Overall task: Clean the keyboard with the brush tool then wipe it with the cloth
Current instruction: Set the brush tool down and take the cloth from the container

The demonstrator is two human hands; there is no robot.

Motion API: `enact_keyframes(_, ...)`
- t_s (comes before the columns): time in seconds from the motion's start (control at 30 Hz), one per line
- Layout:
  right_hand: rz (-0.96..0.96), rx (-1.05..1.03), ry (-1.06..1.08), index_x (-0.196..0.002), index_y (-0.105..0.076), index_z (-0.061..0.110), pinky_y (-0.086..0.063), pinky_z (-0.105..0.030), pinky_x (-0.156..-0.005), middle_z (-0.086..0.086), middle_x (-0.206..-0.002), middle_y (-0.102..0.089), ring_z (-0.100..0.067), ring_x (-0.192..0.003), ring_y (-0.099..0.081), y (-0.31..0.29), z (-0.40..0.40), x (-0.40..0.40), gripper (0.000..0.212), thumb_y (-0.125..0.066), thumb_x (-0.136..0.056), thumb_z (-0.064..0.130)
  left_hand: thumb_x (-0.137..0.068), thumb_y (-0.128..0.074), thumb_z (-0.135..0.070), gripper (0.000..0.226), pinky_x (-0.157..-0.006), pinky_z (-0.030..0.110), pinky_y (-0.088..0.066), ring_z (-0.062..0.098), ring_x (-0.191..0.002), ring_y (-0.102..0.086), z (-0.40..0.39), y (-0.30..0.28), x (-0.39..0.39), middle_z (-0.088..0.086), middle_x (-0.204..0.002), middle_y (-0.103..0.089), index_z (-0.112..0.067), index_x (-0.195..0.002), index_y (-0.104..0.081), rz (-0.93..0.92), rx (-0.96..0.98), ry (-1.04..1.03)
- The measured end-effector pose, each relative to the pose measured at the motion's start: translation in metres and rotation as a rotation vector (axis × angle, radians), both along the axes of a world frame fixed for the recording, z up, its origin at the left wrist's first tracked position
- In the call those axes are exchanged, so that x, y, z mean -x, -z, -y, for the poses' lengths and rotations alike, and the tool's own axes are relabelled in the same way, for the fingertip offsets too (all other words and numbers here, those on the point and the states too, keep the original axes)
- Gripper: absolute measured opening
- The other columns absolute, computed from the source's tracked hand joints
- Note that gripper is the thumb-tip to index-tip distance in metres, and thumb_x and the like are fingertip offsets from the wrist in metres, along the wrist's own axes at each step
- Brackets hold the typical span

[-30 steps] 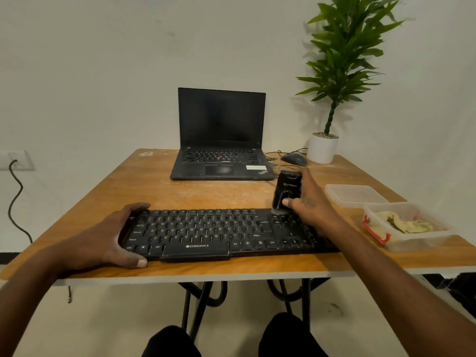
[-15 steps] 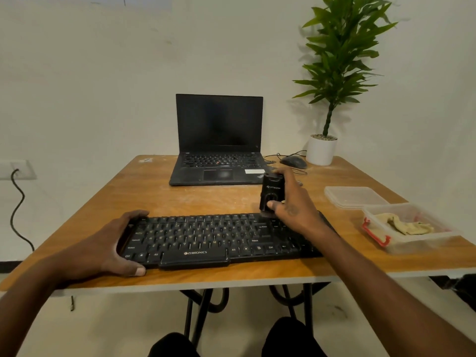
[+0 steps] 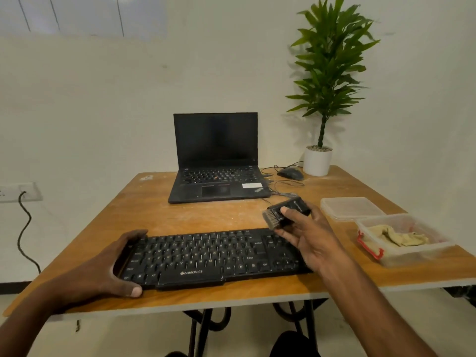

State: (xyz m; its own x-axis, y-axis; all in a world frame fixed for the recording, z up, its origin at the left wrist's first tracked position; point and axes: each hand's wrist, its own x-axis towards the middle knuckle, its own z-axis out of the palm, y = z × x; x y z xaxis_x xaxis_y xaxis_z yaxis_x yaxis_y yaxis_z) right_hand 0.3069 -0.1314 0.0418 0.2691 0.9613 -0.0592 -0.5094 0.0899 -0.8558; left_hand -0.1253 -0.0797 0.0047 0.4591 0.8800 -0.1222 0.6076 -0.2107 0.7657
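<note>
A black keyboard lies along the front edge of the wooden table. My left hand grips its left end, thumb on the front edge. My right hand holds a small black brush tool lifted above the keyboard's right end, tilted so its bristles point left. A yellowish cloth lies crumpled in a clear plastic container with red clips at the right of the table.
An open black laptop stands at the back centre. A mouse with its cable and a potted plant are at the back right. The container's lid lies behind the container. A wall socket is at left.
My right hand has lifted the brush tool off the keyboard's top edge and tilted it from upright onto its side, bristles left. The left hand stays on the keyboard's left end.
</note>
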Motion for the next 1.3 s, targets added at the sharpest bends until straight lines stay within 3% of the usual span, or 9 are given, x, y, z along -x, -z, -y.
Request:
enact_keyframes(0.1, -0.071, -0.02, -0.008, -0.134, -0.052, 0.021, -0.063, -0.041, -0.077, -0.019, -0.117, -0.071, -0.032, -0.097, -0.074, -0.006, 0.01, 0.009, 0.059, -0.075, -0.082, 0.003, -0.05, -0.092, -0.078, 0.12, -0.102, 0.03, -0.053, 0.008, -0.133, -0.053, 0.011, -0.011, -0.016, -0.019, -0.16, -0.035, -0.077, -0.145, -0.02, 0.042, -0.007, -0.044)
enact_keyframes(0.23, -0.103, -0.041, -0.032, -0.137, -0.051, 0.023, -0.062, -0.042, -0.078, -0.016, -0.114, -0.073, -0.032, -0.097, -0.074, -0.016, 0.016, 0.022, 0.063, -0.076, -0.082, 0.004, -0.053, -0.075, -0.093, 0.114, -0.103, 0.023, -0.04, 0.005, -0.143, -0.039, 0.035, -0.029, -0.081, -0.031, -0.16, -0.031, -0.072, -0.15, -0.019, 0.09, -0.353, -0.109)
enact_keyframes(0.43, -0.048, -0.088, -0.042, -0.131, -0.055, 0.031, -0.061, -0.042, -0.082, -0.01, -0.114, -0.074, -0.027, -0.098, -0.075, -0.035, 0.028, 0.038, 0.057, -0.078, -0.083, 0.01, -0.068, -0.076, -0.073, 0.101, -0.107, 0.025, -0.049, -0.012, -0.135, -0.046, 0.065, -0.062, -0.203, -0.041, -0.153, -0.038, -0.071, -0.153, -0.021, 0.255, -0.554, -0.08)
enact_keyframes(0.57, -0.015, -0.115, 0.015, -0.13, -0.054, 0.036, -0.061, -0.037, -0.071, -0.008, -0.109, -0.076, -0.028, -0.093, -0.076, -0.043, 0.037, 0.036, 0.064, -0.082, -0.078, 0.01, -0.081, -0.088, -0.033, 0.084, -0.095, 0.011, -0.053, -0.02, -0.125, -0.052, 0.066, -0.062, -0.246, -0.054, -0.129, -0.05, -0.063, -0.144, -0.04, 0.323, -0.521, -0.101)
enact_keyframes(0.63, -0.009, -0.121, 0.047, -0.128, -0.054, 0.036, -0.061, -0.037, -0.068, -0.006, -0.102, -0.077, -0.029, -0.09, -0.076, -0.043, 0.04, 0.03, 0.065, -0.082, -0.078, 0.006, -0.087, -0.085, -0.022, 0.079, -0.09, 0.007, -0.053, -0.019, -0.115, -0.06, 0.064, -0.058, -0.256, -0.045, -0.121, -0.061, -0.061, -0.143, -0.045, 0.349, -0.494, -0.148)
enact_keyframes(0.83, 0.015, -0.084, 0.088, -0.123, -0.054, 0.035, -0.063, -0.044, -0.074, -0.006, -0.097, -0.078, -0.027, -0.087, -0.076, -0.04, 0.036, 0.023, 0.056, -0.079, -0.082, 0.005, -0.094, -0.079, -0.018, 0.077, -0.078, -0.005, -0.044, -0.028, -0.102, -0.059, 0.063, -0.052, -0.273, -0.063, -0.092, -0.054, -0.067, -0.138, -0.04, 0.339, -0.454, -0.234)
enact_keyframes(0.97, -0.015, -0.058, 0.088, -0.12, -0.055, 0.037, -0.063, -0.045, -0.072, -0.012, -0.102, -0.076, -0.032, -0.09, -0.075, -0.038, 0.029, 0.023, 0.059, -0.08, -0.08, 0.003, -0.093, -0.08, -0.018, 0.078, -0.081, -0.005, -0.043, -0.029, -0.105, -0.057, 0.059, -0.049, -0.275, -0.044, -0.105, -0.061, -0.067, -0.139, -0.041, 0.371, -0.429, -0.292)
enact_keyframes(1.17, -0.045, -0.05, 0.056, -0.118, -0.055, 0.039, -0.062, -0.042, -0.068, -0.02, -0.102, -0.074, -0.036, -0.085, -0.076, -0.038, 0.026, 0.021, 0.068, -0.081, -0.074, -0.006, -0.09, -0.08, -0.005, 0.078, -0.082, -0.001, -0.048, -0.023, -0.101, -0.064, 0.056, -0.046, -0.275, -0.057, -0.093, -0.061, -0.062, -0.134, -0.05, 0.408, -0.356, -0.294)
enact_keyframes(1.3, -0.064, -0.028, 0.06, -0.118, -0.056, 0.04, -0.062, -0.047, -0.074, -0.017, -0.102, -0.075, -0.036, -0.093, -0.074, -0.032, 0.024, 0.02, 0.07, -0.083, -0.071, -0.005, -0.089, -0.08, 0.0, 0.075, -0.083, -0.001, -0.048, -0.014, -0.101, -0.07, 0.056, -0.043, -0.278, -0.045, -0.099, -0.07, -0.053, -0.137, -0.059, 0.434, -0.347, -0.317)
